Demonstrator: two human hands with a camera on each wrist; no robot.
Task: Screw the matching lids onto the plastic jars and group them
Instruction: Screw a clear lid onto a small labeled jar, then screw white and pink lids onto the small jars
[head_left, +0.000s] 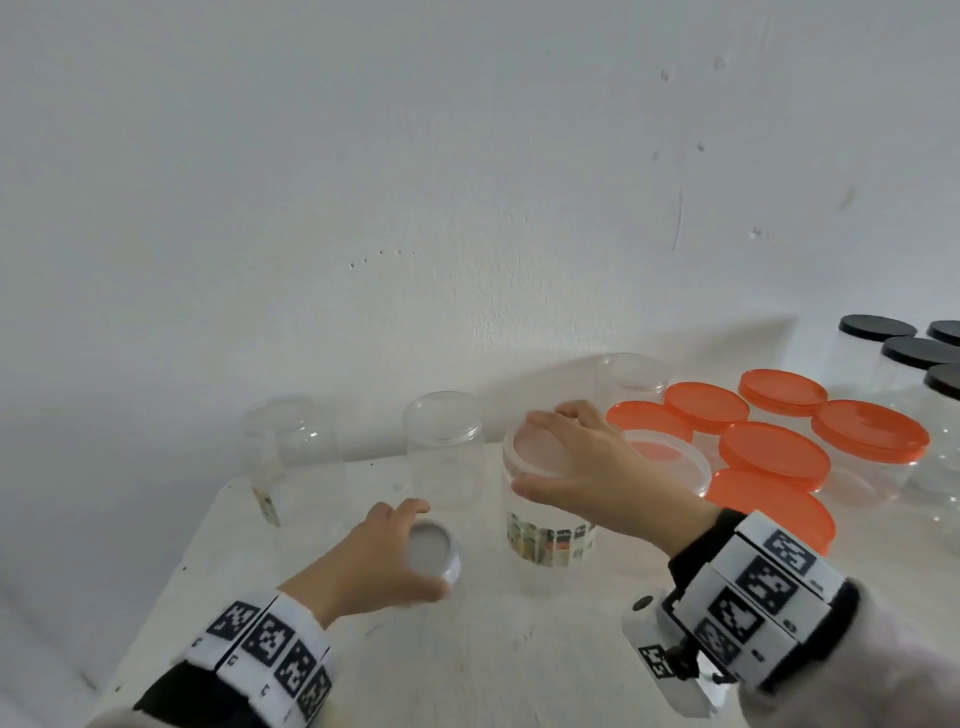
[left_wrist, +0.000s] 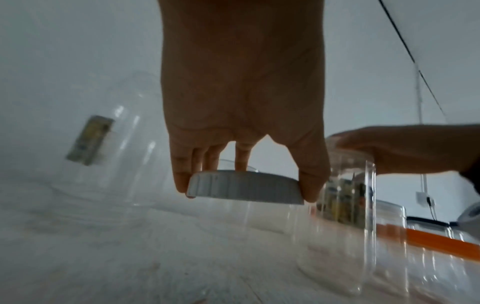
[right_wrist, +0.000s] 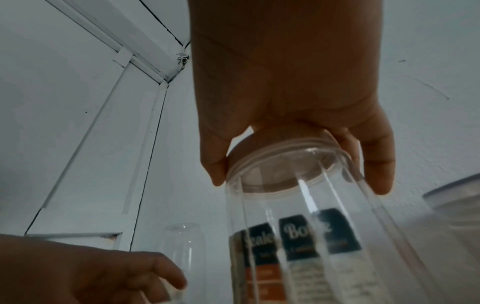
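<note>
tabletop (head_left: 519, 649): pale, set against a white wall; it carries every jar and lid here.
capped groups: orange-lidded jars (head_left: 774, 449) cluster at the right, black-lidded jars (head_left: 919, 353) behind them at the far right.
open jars: three clear jars without lids stand near the wall, one at the left (head_left: 283, 447), one in the middle (head_left: 444, 447), one further back (head_left: 631, 379).
labelled jar (head_left: 550, 530): tall, clear, upright at the centre, a printed band low on its wall.
right hand (head_left: 597, 467): palm down over the labelled jar's translucent lid (head_left: 537, 447), thumb and fingers curled round its rim.
left hand (head_left: 374, 556): holds a white ribbed lid (left_wrist: 245, 188) by its edge between thumb and fingers, lifted clear of the tabletop, in front of the middle jar.
step in hand: seemingly seating or tightening the translucent lid; whether the thread is fully home cannot be told.
next move: likely finish that turn, then carry the white lid over the mouth of the jar it fits, lower it level, and twist while the other hand steadies the wall.
</note>
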